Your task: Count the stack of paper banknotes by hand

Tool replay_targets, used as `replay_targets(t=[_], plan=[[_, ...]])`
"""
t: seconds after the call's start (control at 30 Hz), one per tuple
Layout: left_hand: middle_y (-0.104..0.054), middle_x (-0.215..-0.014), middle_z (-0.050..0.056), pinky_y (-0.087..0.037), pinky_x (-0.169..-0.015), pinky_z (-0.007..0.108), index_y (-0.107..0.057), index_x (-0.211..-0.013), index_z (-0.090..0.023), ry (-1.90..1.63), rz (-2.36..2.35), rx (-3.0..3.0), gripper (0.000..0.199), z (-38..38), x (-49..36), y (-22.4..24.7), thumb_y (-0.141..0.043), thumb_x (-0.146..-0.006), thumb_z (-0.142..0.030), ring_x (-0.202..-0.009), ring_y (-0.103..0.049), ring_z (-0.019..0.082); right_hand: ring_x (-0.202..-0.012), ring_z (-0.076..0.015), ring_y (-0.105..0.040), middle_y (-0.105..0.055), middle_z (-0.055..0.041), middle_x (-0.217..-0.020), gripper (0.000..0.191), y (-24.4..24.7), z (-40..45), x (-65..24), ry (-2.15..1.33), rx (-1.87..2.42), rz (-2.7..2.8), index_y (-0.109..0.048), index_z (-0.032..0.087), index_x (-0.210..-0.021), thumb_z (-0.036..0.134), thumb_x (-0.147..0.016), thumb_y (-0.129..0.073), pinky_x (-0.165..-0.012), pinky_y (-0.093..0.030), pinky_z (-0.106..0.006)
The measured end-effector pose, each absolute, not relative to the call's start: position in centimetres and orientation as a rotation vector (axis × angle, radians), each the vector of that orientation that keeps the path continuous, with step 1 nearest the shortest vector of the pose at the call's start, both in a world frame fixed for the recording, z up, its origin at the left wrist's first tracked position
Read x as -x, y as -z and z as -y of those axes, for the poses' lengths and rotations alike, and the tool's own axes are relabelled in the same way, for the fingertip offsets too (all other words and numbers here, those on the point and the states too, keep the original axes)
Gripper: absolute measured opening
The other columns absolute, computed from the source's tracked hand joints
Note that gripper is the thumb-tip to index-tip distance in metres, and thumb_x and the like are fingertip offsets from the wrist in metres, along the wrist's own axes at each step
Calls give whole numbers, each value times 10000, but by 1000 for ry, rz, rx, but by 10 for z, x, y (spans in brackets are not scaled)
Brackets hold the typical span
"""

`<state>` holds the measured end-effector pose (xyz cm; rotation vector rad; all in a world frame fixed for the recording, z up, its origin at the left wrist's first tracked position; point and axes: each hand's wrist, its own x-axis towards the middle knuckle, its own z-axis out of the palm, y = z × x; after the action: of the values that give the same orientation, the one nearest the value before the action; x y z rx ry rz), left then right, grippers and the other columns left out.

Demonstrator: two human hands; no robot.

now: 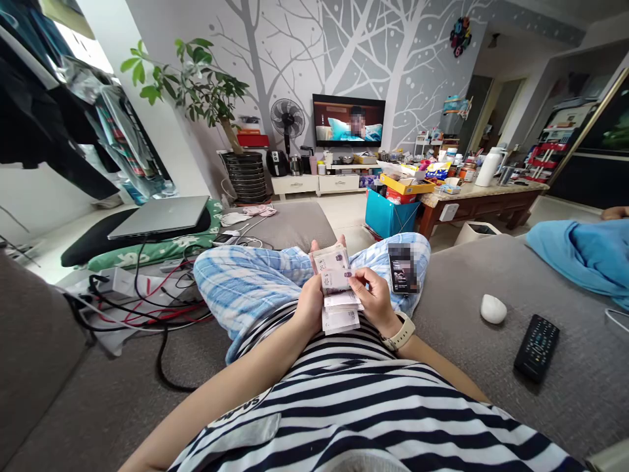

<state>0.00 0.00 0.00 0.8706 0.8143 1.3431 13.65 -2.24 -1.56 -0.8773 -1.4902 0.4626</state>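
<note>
both hands (344,298) together, fingers curled

Grey sofa (491,275): white mouse (493,309), black remote (536,347), laptop (160,216).

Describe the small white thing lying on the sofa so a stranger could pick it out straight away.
Start at the wide grey fabric sofa seat to the person's right. Beside the black rectangular remote control lies a small white rounded pebble-shaped object. It alone there is pale, smooth and buttonless.

We hold pale banknote stack (337,288) upright over lap, top notes fanned upward, lower ends splayed, gripped from both sides.
</note>
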Motion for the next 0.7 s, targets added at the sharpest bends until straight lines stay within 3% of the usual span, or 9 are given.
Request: replay_targets(t=[0.3, 0.7], plan=[[-586, -617, -1, -416, -573, 261, -613, -641, -159, -1368, -805, -966, 219, -1, 3, 3, -669, -688, -365, -590, -482, 140, -633, -131, -460, -527, 17, -670, 225, 16, 23, -137, -469, 855, 1491, -576, 199, -757, 368, -902, -552, -624, -375, -268], [-609, -648, 6, -428, -605, 268, -627, -688, -176, -1339, -737, -886, 164, -7, 3, 9, -681, -701, -330, -599, -530, 156, -621, -136, -452, -507, 20, -641, 287, 13, 24, -137, -483, 874, 1490, -555, 204, -727, 430, -904, -531, -611, -375, -272]])
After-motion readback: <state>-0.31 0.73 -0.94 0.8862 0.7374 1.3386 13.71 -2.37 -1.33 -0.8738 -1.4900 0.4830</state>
